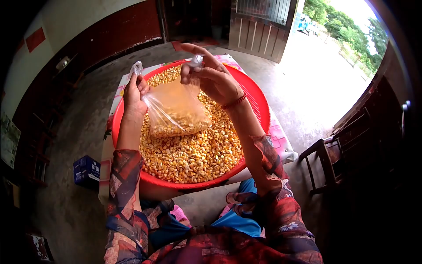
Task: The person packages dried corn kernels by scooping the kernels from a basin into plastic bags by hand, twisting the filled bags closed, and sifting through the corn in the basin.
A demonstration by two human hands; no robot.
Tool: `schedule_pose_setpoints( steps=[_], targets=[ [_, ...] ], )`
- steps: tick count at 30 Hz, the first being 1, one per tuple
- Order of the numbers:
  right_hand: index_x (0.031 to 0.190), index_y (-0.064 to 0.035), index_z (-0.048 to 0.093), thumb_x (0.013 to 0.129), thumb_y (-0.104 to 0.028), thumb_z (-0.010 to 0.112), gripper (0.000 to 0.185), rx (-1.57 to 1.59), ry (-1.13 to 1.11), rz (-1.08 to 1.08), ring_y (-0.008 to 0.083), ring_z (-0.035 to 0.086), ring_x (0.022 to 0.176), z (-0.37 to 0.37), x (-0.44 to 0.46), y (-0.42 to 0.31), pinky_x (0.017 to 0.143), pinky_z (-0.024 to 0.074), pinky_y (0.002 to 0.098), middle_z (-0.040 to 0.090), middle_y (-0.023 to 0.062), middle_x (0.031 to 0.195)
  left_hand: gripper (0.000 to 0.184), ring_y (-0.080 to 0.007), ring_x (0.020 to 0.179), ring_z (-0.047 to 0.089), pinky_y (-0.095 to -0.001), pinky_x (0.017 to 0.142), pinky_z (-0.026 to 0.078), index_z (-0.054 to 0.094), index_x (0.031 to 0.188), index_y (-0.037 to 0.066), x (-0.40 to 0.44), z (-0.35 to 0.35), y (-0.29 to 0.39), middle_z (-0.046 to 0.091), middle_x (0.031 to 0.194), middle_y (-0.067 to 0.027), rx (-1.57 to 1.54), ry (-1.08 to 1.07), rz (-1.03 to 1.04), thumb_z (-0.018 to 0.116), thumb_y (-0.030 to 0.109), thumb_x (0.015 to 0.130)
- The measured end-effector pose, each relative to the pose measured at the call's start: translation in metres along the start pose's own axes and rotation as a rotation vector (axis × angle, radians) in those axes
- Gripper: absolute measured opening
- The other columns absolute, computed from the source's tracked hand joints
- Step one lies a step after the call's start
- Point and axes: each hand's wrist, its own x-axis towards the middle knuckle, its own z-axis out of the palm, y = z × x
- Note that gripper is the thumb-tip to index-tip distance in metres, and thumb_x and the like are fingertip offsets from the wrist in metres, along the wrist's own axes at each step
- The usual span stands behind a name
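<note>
A clear plastic bag (178,108) with corn kernels in its bottom hangs between my two hands, over or resting on the loose kernels. My left hand (135,93) is closed on one top corner, with a twist of plastic poking up above the fist. On the other side, my right hand (215,79) pinches the opposite corner between thumb and fingers, the index finger stretched out. Below the bag, loose yellow corn kernels (198,156) fill a wide red plastic basket (257,99) with a perforated rim.
The basket stands on a table with a pink and white cover (279,138). On the floor at the left is a dark blue box (86,170). A wooden chair (327,160) stands at the right. Behind it all, a metal door (259,37) opens onto a bright yard.
</note>
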Motion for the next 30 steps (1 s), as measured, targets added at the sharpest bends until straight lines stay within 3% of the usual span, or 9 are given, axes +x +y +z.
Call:
schedule_pose_setpoints(
  steps=[5,7,9,15,17,18,22,26,30],
  targets=[
    [0.125,-0.0036,0.037,0.067,0.008,0.041,0.059,-0.247,0.313,-0.174,0.0216,0.041,0.115,-0.012,-0.004,0.000,0.092,0.0376,0.0322,0.046,0.0101,0.123,0.024,-0.0068,0.042,0.027,-0.0249,0.051,0.036,0.046,0.072,0.011,-0.003,0.005,0.000,0.028,0.049,0.0050,0.022,-0.033,0.004,0.048,0.030,0.087],
    [0.124,-0.0037,0.037,0.063,0.011,0.037,0.063,-0.813,0.403,-0.197,0.0236,0.042,0.115,-0.022,-0.005,0.011,0.094,0.0356,0.0342,0.045,0.0112,0.124,0.025,-0.0064,0.043,0.027,-0.0240,0.051,0.036,0.047,0.074,0.010,-0.005,0.010,0.001,0.028,0.050,0.0049,0.100,-0.107,0.057,0.046,0.031,0.088],
    [0.122,-0.0074,0.039,0.059,0.013,0.037,0.067,-1.514,0.370,-0.336,0.0298,0.040,0.115,-0.029,-0.004,0.018,0.094,0.0338,0.0367,0.046,0.0156,0.119,0.025,-0.0063,0.044,0.027,-0.0240,0.052,0.036,0.047,0.074,0.010,-0.006,0.014,0.001,0.028,0.050,0.0049,0.110,-0.107,0.091,0.046,0.031,0.088],
    [0.109,-0.0136,0.050,0.065,0.004,0.048,0.047,-2.057,0.497,-0.190,0.0241,0.040,0.114,-0.021,-0.011,0.018,0.091,0.0263,0.0438,0.053,0.0079,0.110,0.029,-0.0070,0.046,0.031,-0.0242,0.054,0.039,0.048,0.074,0.009,-0.011,0.020,0.006,0.031,0.051,0.0040,0.074,-0.152,0.178,0.048,0.035,0.087],
    [0.102,-0.0133,0.055,0.065,0.001,0.052,0.040,-2.154,0.518,0.149,0.0224,0.041,0.111,-0.020,-0.014,0.013,0.092,0.0241,0.0445,0.058,0.0019,0.103,0.030,-0.0072,0.047,0.032,-0.0242,0.055,0.039,0.048,0.074,0.009,-0.014,0.026,0.007,0.032,0.051,0.0038,0.058,-0.179,0.195,0.050,0.036,0.086],
    [0.097,-0.0126,0.060,0.068,-0.002,0.053,0.031,-2.179,0.502,0.181,0.0184,0.054,0.090,-0.025,-0.017,0.012,0.079,0.0372,0.0359,0.062,0.0033,0.080,0.027,-0.0068,0.047,0.032,-0.0238,0.055,0.038,0.047,0.074,0.010,-0.015,0.030,0.008,0.031,0.051,0.0047,0.044,-0.149,0.199,0.050,0.034,0.086],
    [0.109,-0.0079,0.056,0.075,-0.002,0.051,0.035,-0.926,0.320,0.434,0.0135,0.056,0.057,-0.039,-0.020,0.007,0.049,0.0428,0.0256,0.057,0.0024,0.061,0.024,-0.0061,0.047,0.032,-0.0220,0.054,0.037,0.048,0.074,0.011,-0.009,0.019,0.010,0.030,0.051,0.0056,0.099,-0.058,0.194,0.053,0.032,0.085],
    [0.111,-0.0031,0.053,0.079,-0.003,0.053,0.033,-0.202,0.159,0.310,0.0095,0.055,0.064,-0.012,-0.012,-0.015,0.058,0.0451,0.0240,0.058,0.0027,0.068,0.019,-0.0046,0.045,0.029,-0.0194,0.050,0.034,0.053,0.079,0.008,-0.006,0.009,0.011,0.030,0.051,0.0058,0.123,-0.043,0.127,0.051,0.025,0.087],
    [0.124,-0.0041,0.040,0.078,-0.006,0.056,0.049,-0.197,0.158,-0.032,0.0118,0.053,0.084,-0.007,-0.006,-0.009,0.076,0.0406,0.0250,0.059,0.0061,0.090,0.023,-0.0031,0.048,0.031,-0.0189,0.050,0.034,0.055,0.103,0.001,-0.002,0.005,0.006,0.033,0.056,0.0061,0.255,-0.077,0.149,0.047,0.016,0.088]
  ],
)
